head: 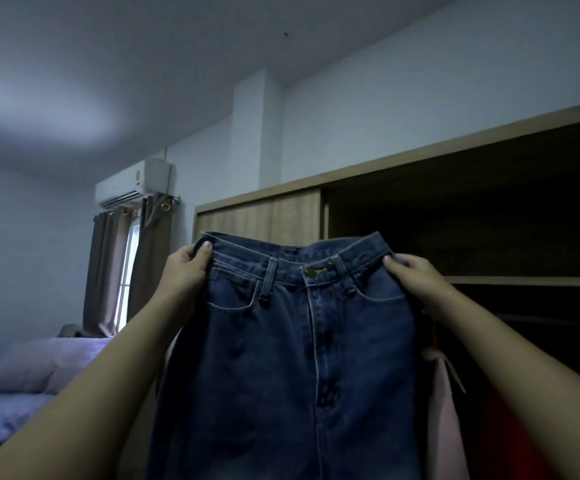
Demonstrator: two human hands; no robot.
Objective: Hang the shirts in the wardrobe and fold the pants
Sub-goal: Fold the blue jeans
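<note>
Two hands hold a pair of blue jeans up by the waistband, front facing the camera, filling the view from the middle down to 6 o'clock. The left hand pinches the waistband's 9 o'clock corner, thumb on the front; the right hand grips the 3 o'clock corner. Behind, the wardrobe stands open and dark, with a pink garment at 4 o'clock. A bed lies at 8 o'clock, curtains at 9.

jeans centre, before wardrobe | bed far left | air conditioner above curtains, left of wardrobe
</note>
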